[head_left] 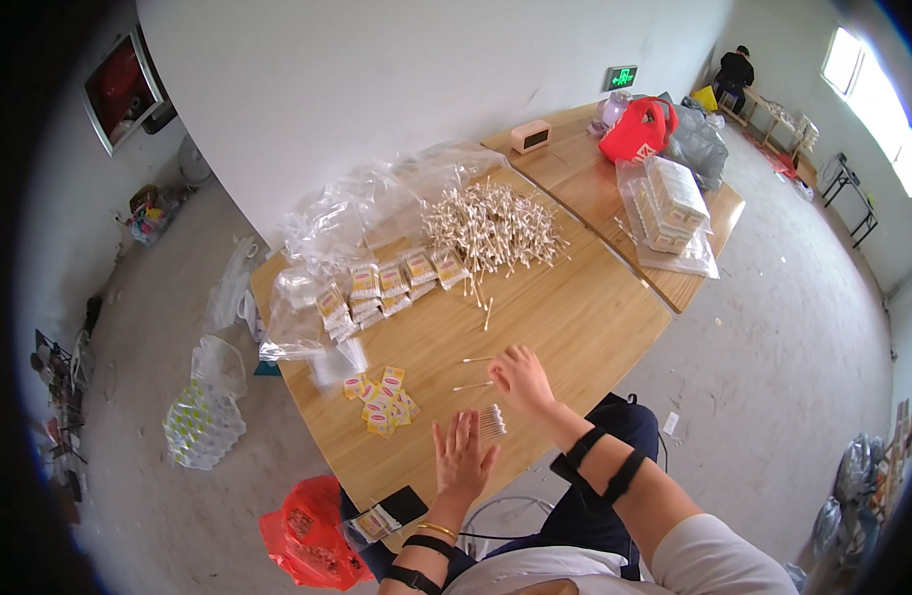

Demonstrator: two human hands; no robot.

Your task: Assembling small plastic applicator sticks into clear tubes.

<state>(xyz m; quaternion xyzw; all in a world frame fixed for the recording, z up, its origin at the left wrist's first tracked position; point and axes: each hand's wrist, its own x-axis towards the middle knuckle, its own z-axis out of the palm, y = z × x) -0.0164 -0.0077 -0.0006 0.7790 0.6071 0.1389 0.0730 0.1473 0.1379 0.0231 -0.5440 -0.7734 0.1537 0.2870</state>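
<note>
The left hand is spread flat and open on the smooth wooden table, beside a small bundle of thin cotton swabs whose sticks run up-left. The right hand hovers loosely open, empty. Beyond lie yellow labels, filled packets, and a loose swab heap.

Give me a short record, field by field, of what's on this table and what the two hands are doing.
surface: wooden table
left hand: open, flat, beside a small bundle of cotton swabs
right hand: over the table near two loose swabs, holding nothing that shows
far pile: heap of cotton swabs
row: filled swab packets
near left: small yellow labels
behind: clear plastic bags
</note>
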